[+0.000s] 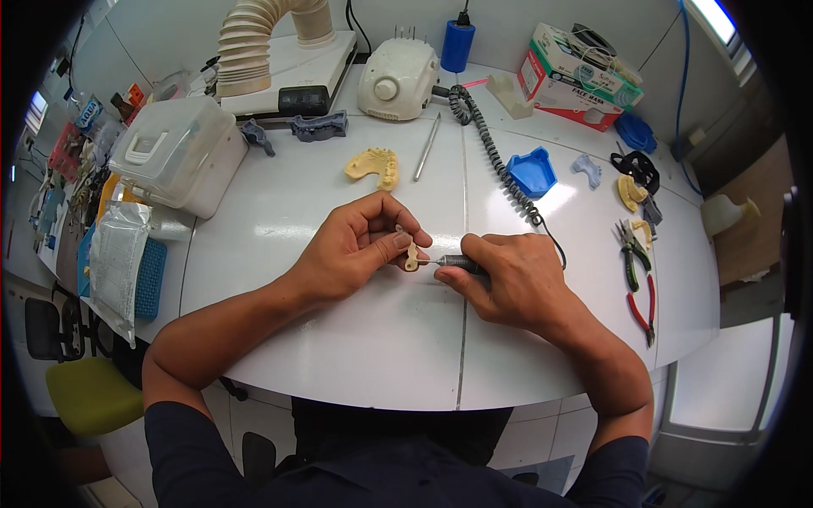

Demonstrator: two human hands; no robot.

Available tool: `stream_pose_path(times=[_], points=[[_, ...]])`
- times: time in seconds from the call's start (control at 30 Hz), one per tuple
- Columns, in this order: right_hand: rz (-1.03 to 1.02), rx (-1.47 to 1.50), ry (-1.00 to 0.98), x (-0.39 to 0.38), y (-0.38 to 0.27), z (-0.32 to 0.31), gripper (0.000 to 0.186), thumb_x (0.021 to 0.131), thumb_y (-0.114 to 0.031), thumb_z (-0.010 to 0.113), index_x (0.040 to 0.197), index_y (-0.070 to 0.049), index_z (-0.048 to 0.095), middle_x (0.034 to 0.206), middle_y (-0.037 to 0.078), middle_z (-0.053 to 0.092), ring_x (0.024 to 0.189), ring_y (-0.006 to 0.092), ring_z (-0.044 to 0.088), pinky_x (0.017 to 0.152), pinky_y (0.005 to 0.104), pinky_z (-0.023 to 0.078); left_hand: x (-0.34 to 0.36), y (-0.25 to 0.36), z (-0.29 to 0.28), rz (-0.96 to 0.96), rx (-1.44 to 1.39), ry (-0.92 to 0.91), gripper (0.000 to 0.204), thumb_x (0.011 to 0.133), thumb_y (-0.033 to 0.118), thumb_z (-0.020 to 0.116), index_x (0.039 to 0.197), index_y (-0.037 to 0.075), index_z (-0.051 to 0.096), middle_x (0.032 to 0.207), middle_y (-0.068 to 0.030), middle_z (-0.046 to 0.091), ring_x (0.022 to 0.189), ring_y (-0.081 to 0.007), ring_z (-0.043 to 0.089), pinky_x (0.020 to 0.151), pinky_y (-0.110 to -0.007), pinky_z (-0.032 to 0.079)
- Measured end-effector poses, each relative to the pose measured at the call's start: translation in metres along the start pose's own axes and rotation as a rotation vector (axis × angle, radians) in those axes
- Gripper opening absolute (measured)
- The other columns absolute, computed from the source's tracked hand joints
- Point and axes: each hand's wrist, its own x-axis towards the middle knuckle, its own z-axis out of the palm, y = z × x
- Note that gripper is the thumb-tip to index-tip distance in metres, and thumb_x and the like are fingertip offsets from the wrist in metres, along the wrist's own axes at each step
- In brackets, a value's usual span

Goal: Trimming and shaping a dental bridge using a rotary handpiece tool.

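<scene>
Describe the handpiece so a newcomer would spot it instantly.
Over the white table, find the right hand. It grips the dark handpiece, whose thin tip points toward the cream piece in the left hand. Unlike the silver tool lying beyond, it's dark and held.

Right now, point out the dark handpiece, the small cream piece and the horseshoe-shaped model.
Dark handpiece [459, 262]: head view, exposed barrel.
Small cream piece [412, 257]: head view, visible middle.
Horseshoe-shaped model [382, 162]: head view, on its arch.
</scene>
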Motion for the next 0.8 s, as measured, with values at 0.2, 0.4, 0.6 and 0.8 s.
stream_pose_path(times=[0.2,0.4,0.6,0.8], points=[[-0.01,-0.005,0.012,-0.0003,0.0013,0.0012,0.051,0.1,-0.053,0.071,0.08,-0.007,0.069,0.067,0.01,0.069,0.059,0.0334,0.069,0.053,0.0463,0.049,-0.0005,0.0012,0.001,0.002,0.022,-0.011,0.015,0.111,0.006,0.06,0.124,-0.001,0.057,0.126,-0.0185,0.072,0.116,-0.0224,0.074,0.105,-0.037,0.063],[0.005,-0.007,0.009,-0.0006,-0.0002,0.0,0.052,0.101,-0.054,0.071,0.08,-0.006,0.069,0.067,0.01,0.069,0.059,0.0337,0.069,0.053,0.0462,0.049,-0.0002,0.0018,0.0014,-0.005,0.018,-0.005,0.016,0.111,0.006,0.061,0.124,-0.003,0.059,0.126,-0.0194,0.072,0.116,-0.0234,0.074,0.105,-0.038,0.064],[0.002,-0.003,0.022,-0.0005,0.0008,0.002,0.052,0.101,-0.053,0.071,0.079,-0.006,0.068,0.066,0.011,0.068,0.059,0.0342,0.069,0.052,0.046,0.049,-0.0002,0.0035,0.0024,-0.018,0.016,0.008,0.016,0.11,0.004,0.061,0.124,-0.003,0.059,0.126,-0.0202,0.072,0.114,-0.0233,0.075,0.103,-0.036,0.064],[0.009,-0.011,0.011,-0.0003,0.0006,0.0022,0.05,0.1,-0.052,0.072,0.08,-0.006,0.068,0.065,0.011,0.068,0.058,0.0344,0.068,0.052,0.0461,0.049,-0.0005,0.0036,0.0027,-0.017,0.013,0.014,0.016,0.11,0.004,0.061,0.124,-0.003,0.059,0.126,-0.0205,0.073,0.112,-0.0227,0.076,0.101,-0.035,0.064]])
